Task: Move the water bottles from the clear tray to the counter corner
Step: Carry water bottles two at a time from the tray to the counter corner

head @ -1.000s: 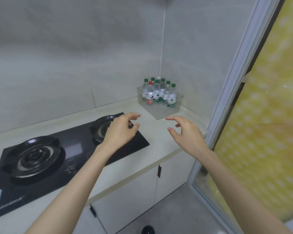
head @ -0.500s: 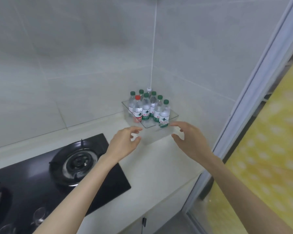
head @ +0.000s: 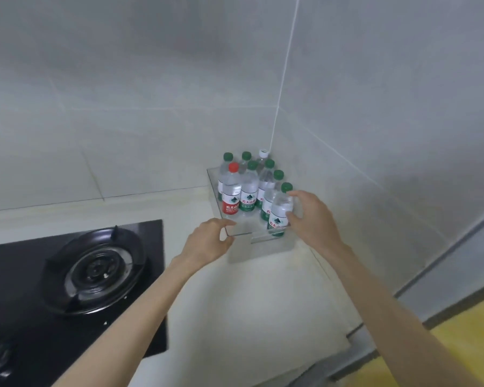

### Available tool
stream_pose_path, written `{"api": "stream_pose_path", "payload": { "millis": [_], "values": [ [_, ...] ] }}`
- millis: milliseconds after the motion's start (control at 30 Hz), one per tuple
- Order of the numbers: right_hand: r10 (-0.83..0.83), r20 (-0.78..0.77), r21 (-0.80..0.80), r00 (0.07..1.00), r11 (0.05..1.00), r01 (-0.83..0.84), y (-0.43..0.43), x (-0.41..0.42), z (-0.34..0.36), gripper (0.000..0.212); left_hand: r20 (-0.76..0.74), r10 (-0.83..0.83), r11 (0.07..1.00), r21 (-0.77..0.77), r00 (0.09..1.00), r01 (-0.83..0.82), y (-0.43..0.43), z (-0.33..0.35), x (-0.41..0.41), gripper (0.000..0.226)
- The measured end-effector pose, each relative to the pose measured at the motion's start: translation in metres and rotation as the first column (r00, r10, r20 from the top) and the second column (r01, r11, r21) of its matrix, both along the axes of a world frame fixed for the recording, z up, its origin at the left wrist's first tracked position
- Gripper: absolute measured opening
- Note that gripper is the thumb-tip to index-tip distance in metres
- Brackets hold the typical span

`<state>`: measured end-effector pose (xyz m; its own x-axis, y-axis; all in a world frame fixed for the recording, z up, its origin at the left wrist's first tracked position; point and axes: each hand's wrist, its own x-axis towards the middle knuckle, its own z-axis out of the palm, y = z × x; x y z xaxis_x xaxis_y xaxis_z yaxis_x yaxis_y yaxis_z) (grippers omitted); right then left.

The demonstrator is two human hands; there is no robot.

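Green-capped bottle (head: 280, 210), upright in clear tray (head: 212, 185), just left of rt hand (head: 309, 216): half-curled round it, seemingly touching. L hand (head: 207, 243) pinching tray's near corner, farther off. Prob lift straight up w/ rt.

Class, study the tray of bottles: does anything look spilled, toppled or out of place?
Nothing spilled or toppled: all bottles stand upright in the clear tray. Two differ: the red-capped bottle at the front left and the white-capped bottle at the back, among green caps.
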<state>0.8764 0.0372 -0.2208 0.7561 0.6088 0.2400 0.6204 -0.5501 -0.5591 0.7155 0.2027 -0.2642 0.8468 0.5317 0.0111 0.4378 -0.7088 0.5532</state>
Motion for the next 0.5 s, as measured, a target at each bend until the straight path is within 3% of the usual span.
{"api": "stream_pose_path", "payload": {
  "millis": [67,200,500],
  "values": [
    [0.023,-0.004,0.006,1.000,1.000,-0.023,0.013,0.030,-0.006,0.049,-0.108,0.030,0.998,0.051,0.994,-0.025,0.002,-0.008,0.017,0.046],
    [0.056,-0.057,-0.031,0.997,0.998,-0.058,0.042,0.071,-0.022,0.048,-0.423,-0.002,0.983,0.164,0.906,0.079,0.001,-0.030,0.027,0.058],
    [-0.006,-0.086,-0.136,0.996,0.991,-0.005,0.085,0.118,-0.047,0.045,-0.479,0.031,0.936,0.323,0.877,0.143,-0.002,-0.045,0.023,0.061]
  ]
}}
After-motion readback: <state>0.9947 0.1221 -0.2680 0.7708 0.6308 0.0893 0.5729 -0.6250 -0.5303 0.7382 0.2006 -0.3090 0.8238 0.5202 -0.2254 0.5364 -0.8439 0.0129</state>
